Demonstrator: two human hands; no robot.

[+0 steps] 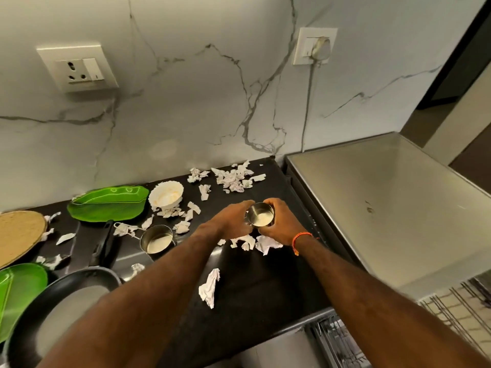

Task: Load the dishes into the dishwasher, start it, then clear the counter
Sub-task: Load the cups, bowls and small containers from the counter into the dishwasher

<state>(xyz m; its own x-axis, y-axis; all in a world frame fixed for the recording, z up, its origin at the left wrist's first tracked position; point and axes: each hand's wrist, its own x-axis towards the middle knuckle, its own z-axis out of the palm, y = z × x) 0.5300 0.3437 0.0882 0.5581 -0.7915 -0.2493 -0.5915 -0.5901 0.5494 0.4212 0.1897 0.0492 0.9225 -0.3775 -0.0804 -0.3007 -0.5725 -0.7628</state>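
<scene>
A small steel cup [260, 215] is held just above the black counter [255, 282], with my left hand [233, 221] on its left side and my right hand [281, 221] wrapped around its right side. A second steel cup [156, 239] stands to the left on the counter. Behind it sit a white bowl [166, 195] and a green leaf-shaped plate [109, 203]. A black frying pan [53, 309] with a grey plate in it lies at the near left, beside another green plate [16, 293]. The dishwasher rack [345, 341] shows at the bottom right.
Crumpled paper scraps [233, 176] are scattered over the counter, one larger piece [210, 288] lying near the front. A woven mat [18, 235] lies at the far left. A steel-topped appliance [393, 197] stands to the right. Wall sockets [77, 67] sit on the marble backsplash.
</scene>
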